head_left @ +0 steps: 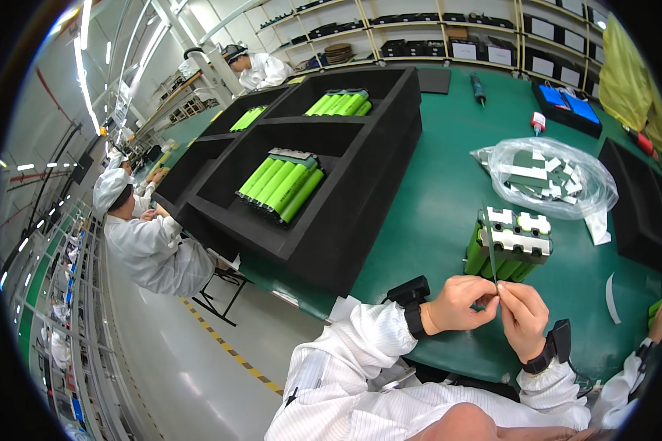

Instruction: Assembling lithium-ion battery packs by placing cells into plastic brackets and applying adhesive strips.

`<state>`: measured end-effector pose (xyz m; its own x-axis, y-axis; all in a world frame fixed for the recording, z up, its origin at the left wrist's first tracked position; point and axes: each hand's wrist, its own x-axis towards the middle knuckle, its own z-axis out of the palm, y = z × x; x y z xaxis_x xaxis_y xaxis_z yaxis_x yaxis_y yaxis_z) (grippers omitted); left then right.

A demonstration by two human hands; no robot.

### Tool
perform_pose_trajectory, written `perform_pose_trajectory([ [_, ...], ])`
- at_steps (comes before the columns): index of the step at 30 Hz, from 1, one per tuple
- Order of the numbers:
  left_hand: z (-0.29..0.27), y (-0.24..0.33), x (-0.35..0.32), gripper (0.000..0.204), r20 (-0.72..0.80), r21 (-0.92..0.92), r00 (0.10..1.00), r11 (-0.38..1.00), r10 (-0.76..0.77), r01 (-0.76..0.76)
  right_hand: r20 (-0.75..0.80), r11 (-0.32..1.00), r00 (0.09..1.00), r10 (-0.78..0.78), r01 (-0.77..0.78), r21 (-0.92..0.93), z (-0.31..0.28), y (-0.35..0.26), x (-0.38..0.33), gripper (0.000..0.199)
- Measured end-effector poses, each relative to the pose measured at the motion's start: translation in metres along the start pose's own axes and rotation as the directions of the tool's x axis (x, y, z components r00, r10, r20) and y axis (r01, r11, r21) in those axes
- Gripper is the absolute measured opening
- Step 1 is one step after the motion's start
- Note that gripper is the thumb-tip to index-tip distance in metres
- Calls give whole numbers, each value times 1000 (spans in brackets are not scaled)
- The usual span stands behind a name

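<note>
My left hand (460, 303) and my right hand (522, 314) meet at the near part of the table, fingers pinched together. Between them is the lower end of a thin, narrow grey-green strip (490, 239), seen nearly edge-on, its upper part rising in front of a battery pack. That battery pack (521, 257) stands just beyond my fingers, made of green cylindrical cells with pale pieces and metal on top. A clear plastic bag (603, 180) of white and grey-green flat pieces lies past the pack. A white curved strip (612, 298) rests to the right.
A large black divided foam tray (331, 250) holding green battery packs (283, 184) fills the left side. Farther back are a screwdriver (478, 88), a small red-and-white bottle (538, 121) and blue packs (582, 106). Another person's hand (660, 320) is at the right edge.
</note>
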<state>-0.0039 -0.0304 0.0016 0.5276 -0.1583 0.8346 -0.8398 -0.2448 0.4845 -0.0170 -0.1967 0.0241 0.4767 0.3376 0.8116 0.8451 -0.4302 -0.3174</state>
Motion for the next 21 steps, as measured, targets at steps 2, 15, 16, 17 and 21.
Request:
perform_pose_trajectory([
  [2, 0, 2, 0, 16, -2, 7, 1000, 1000, -5, 5, -2, 1000, 1000, 7, -7, -9, -1, 0, -1, 31],
  [15, 1, 0, 0, 13, 3, 78, 1000, 997, 28, -29, -10, 1000, 1000, 19, -19, -12, 0, 1, -4, 31],
  [16, 1, -1, 2, 13, 7, 85, 1000, 996, 28, -28, -4, 1000, 1000, 24, -24, -5, 0, 2, -4, 31],
  [17, 0, 0, 3, 13, 12, 99, 1000, 995, 22, -23, -9, 1000, 1000, 21, -21, 22, 1, 3, -3, 31],
  [21, -2, 0, 5, 12, 57, 116, 998, 993, -4, -3, -24, 998, 998, 52, -51, 46, 1, 8, -2, 30],
])
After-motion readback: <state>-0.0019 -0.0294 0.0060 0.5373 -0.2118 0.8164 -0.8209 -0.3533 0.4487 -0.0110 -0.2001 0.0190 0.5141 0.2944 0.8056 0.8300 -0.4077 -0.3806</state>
